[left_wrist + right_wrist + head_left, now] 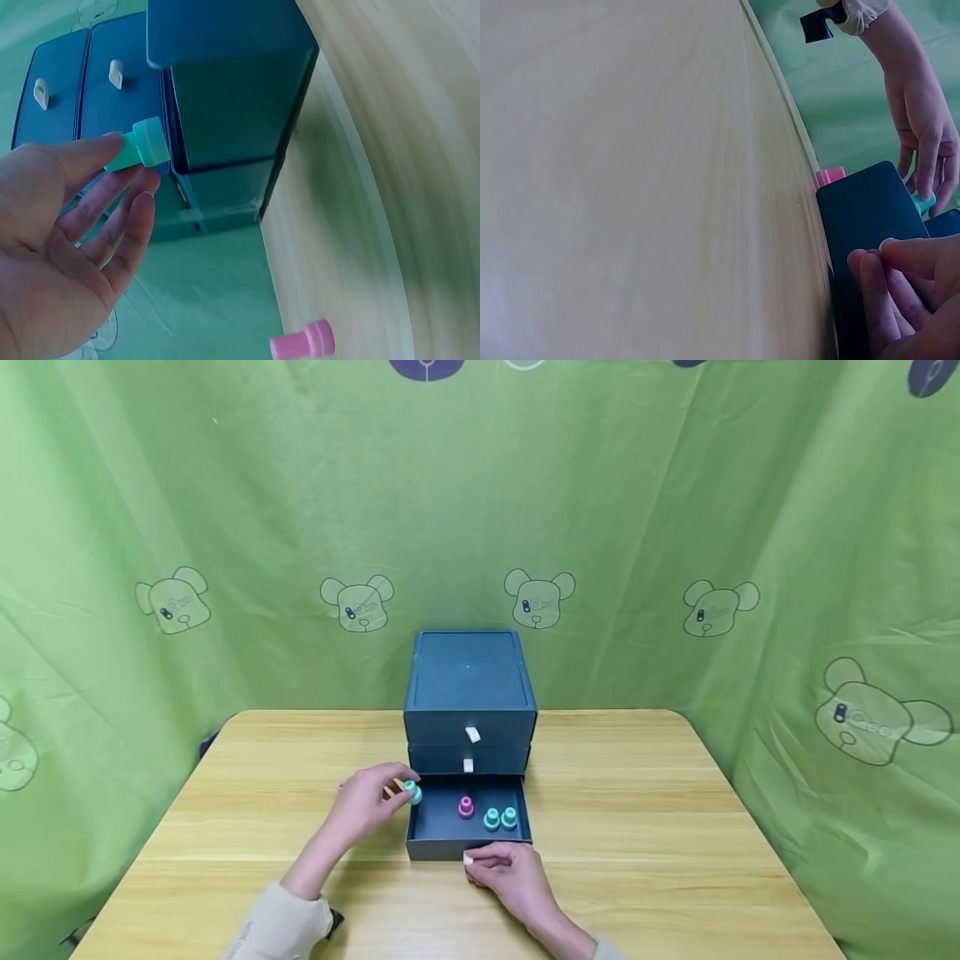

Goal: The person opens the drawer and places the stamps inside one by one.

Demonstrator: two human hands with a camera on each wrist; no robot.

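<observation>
My left hand (369, 802) pinches a teal stepped peg (142, 144) between thumb and fingertips, over the left wall of the pulled-out bottom drawer (442, 828). Inside that drawer sit a pink peg (466, 807) and two teal pegs, the nearer-left one (491, 819) and its neighbour (509, 817), side by side at the right. With thumb and fingers, my right hand (517, 878) pinches the small white pull tab (468, 858) on the drawer's front. In the left wrist view, another pink peg (303, 341) is on the table left of the cabinet.
The dark blue cabinet (471, 672) stands at the back middle of the wooden table (637, 827). Its two upper drawers, with white tabs, are closed. Behind hangs a green curtain (450, 510) printed with bear heads.
</observation>
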